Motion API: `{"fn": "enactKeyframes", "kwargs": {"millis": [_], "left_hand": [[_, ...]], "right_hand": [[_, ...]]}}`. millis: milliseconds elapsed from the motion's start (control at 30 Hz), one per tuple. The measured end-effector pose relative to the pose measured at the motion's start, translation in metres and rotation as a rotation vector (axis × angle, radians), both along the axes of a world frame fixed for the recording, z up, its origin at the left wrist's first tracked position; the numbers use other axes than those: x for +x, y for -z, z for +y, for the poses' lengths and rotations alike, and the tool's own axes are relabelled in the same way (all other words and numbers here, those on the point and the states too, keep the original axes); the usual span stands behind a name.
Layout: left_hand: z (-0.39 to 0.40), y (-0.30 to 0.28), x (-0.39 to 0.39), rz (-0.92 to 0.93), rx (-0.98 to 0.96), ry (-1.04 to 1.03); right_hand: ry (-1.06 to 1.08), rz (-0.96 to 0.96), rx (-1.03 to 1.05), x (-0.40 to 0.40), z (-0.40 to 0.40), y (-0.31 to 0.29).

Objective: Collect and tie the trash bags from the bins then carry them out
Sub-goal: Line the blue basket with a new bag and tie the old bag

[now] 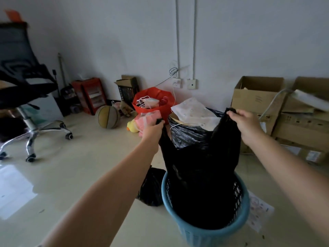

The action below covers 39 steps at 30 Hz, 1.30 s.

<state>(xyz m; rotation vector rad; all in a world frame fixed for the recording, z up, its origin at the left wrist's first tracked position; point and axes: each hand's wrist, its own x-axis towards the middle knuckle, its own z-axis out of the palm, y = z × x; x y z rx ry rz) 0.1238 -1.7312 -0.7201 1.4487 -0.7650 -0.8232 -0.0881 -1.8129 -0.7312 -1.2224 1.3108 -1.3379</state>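
Bag: the black trash bag (201,175) sits inside the blue bin (204,232), pulled up tall.
Left hand (153,130): grips 1 top corner.
Right hand (244,123): grips the other.

Both arms stretched forward, left hand (153,129) and right hand (244,123) raised apart, fingers curled tight, pinching

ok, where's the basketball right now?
Head view, left of centre: the basketball lies on the floor near the back wall, between the red crate and the red bag, left of the left hand.
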Motion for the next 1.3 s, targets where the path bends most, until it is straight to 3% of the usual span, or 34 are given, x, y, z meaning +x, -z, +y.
{"fn": "enactKeyframes", "kwargs": {"millis": [67,200,500,633,767,933,1133,1233,1300], "left_hand": [[0.003,-0.013,0.002,0.108,-0.117,-0.001],[0.01,-0.042,0.017,0.222,-0.313,0.011],[0.062,-0.137,0.089,0.076,-0.538,-0.035],[0.08,-0.15,0.122,-0.006,-0.414,-0.062],[0.09,-0.121,0.147,-0.049,-0.208,0.135],[0.114,-0.033,0.204,0.019,0.067,0.351],[0.154,0.073,0.271,0.141,0.197,0.254],[0.17,0.12,0.295,-0.13,0.246,0.051],[0.182,0.144,0.308,-0.223,0.205,-0.002]], "right_hand": [[-0.006,-0.017,-0.12,0.009,0.003,-0.015],[0.025,0.185,-0.417,0.035,0.011,-0.061],[-0.199,-0.098,-0.629,0.131,0.069,-0.19],[-0.243,-0.217,-0.558,0.172,0.09,-0.197],[-0.283,-0.234,-0.402,0.219,0.105,-0.163],[-0.312,-0.081,-0.162,0.293,0.123,-0.061],[-0.316,0.042,0.115,0.328,0.145,0.05],[-0.315,0.224,-0.005,0.329,0.147,0.096],[-0.433,0.261,-0.048,0.328,0.146,0.117]]}}
